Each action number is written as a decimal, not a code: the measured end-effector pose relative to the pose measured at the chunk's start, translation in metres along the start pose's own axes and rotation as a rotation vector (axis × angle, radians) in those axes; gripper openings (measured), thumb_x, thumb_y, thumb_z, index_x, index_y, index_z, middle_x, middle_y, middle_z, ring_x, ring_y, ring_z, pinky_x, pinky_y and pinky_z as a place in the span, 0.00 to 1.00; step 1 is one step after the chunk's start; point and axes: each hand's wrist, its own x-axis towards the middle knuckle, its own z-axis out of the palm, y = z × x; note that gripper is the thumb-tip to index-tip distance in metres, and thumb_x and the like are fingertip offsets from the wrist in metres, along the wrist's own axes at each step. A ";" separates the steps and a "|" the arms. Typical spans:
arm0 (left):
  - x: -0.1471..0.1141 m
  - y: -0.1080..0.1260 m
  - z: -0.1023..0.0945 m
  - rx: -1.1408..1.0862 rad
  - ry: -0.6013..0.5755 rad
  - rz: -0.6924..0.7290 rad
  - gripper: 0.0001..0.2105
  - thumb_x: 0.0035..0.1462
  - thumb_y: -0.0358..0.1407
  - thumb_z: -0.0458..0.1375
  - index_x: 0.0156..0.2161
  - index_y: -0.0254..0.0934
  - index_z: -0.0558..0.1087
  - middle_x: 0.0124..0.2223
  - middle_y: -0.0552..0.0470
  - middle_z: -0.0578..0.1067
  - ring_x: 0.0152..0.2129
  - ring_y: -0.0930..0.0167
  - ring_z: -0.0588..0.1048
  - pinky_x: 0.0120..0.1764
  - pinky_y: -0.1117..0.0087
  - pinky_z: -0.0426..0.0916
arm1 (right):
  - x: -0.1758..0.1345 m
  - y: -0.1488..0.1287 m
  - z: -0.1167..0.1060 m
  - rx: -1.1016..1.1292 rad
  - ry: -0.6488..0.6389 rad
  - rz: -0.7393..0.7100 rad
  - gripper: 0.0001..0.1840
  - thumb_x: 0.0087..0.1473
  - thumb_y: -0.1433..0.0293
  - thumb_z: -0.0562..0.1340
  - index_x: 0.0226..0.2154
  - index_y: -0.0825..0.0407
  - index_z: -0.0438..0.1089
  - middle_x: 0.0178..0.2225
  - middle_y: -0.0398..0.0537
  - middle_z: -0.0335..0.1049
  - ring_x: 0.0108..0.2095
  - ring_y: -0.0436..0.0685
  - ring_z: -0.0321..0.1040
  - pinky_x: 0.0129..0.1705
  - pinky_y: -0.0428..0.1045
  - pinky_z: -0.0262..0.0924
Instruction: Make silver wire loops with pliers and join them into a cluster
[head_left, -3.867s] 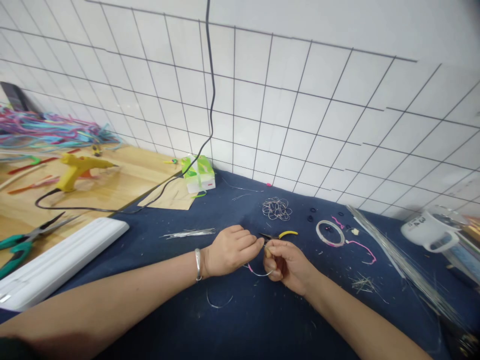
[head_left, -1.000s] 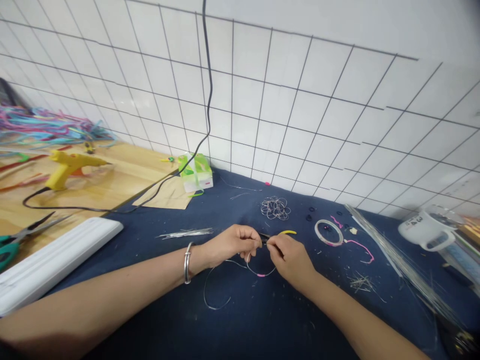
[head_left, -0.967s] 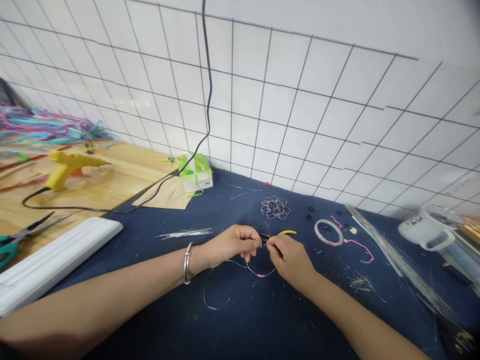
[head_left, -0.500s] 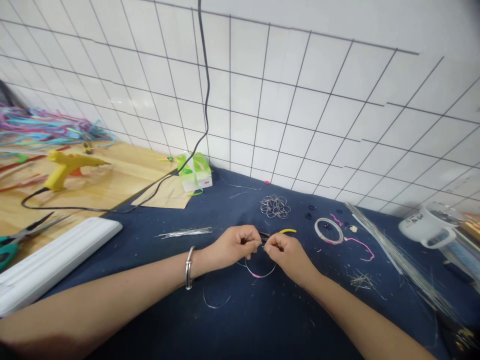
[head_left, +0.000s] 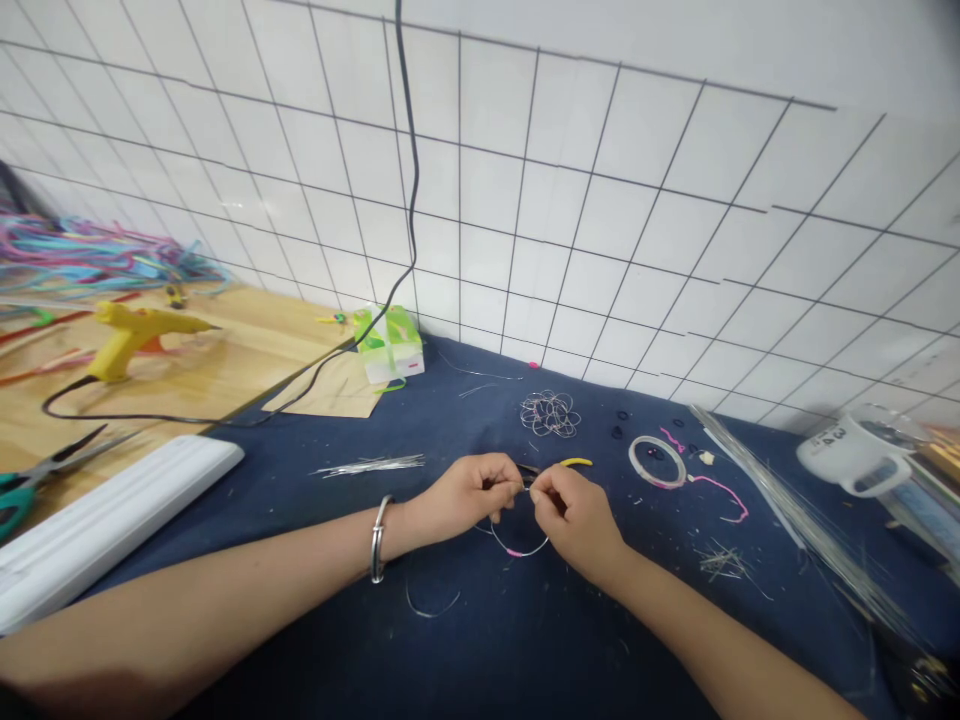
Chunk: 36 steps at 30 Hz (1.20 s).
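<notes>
A thin silvery wire loop (head_left: 534, 552) with a short pink wrapped section hangs below my fingertips, its two ends running up into my hands. My left hand (head_left: 474, 492), with a silver bangle on the wrist, is closed in a pinch on one end of the wire. Close beside it, my right hand (head_left: 576, 515) pinches the other end; the exact join is hidden by the fingers. Behind the hands lies a yellow-handled tool (head_left: 576, 462), mostly covered. A curved loose piece of wire (head_left: 431, 612) rests on the dark blue cloth nearer to me.
Behind the hands lies a heap of wire rings (head_left: 550, 414). To the right are a white ring-shaped roll (head_left: 657, 462), long wire strands (head_left: 787, 510) and a white mug (head_left: 855, 450). Leftward sit straight wire pieces (head_left: 371, 465), a white power strip (head_left: 127, 510) and a yellow glue gun (head_left: 135, 335).
My right hand has shifted slightly to the right and turned a little, its fingers still pinched. The left hand has barely moved, and the wire loop stays between them.
</notes>
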 end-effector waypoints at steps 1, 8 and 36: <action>0.000 0.000 0.001 -0.041 -0.007 -0.016 0.05 0.54 0.33 0.51 0.31 0.34 0.67 0.27 0.56 0.68 0.19 0.78 0.66 0.24 0.76 0.61 | 0.000 0.002 0.000 -0.033 0.008 -0.038 0.05 0.48 0.76 0.54 0.25 0.53 0.62 0.22 0.39 0.60 0.24 0.47 0.57 0.29 0.44 0.50; -0.003 0.000 0.004 -0.311 -0.012 -0.092 0.06 0.54 0.35 0.53 0.31 0.33 0.67 0.27 0.55 0.68 0.19 0.79 0.64 0.25 0.76 0.59 | -0.002 0.006 0.003 -0.130 0.013 -0.140 0.06 0.48 0.78 0.53 0.26 0.52 0.62 0.24 0.41 0.62 0.26 0.48 0.58 0.30 0.44 0.50; -0.007 0.005 0.006 -0.827 -0.121 -0.266 0.07 0.50 0.33 0.59 0.33 0.32 0.67 0.26 0.54 0.68 0.19 0.79 0.66 0.25 0.76 0.59 | -0.005 0.011 0.001 -0.516 0.054 -0.432 0.10 0.54 0.74 0.51 0.25 0.53 0.63 0.24 0.47 0.63 0.29 0.53 0.59 0.33 0.49 0.53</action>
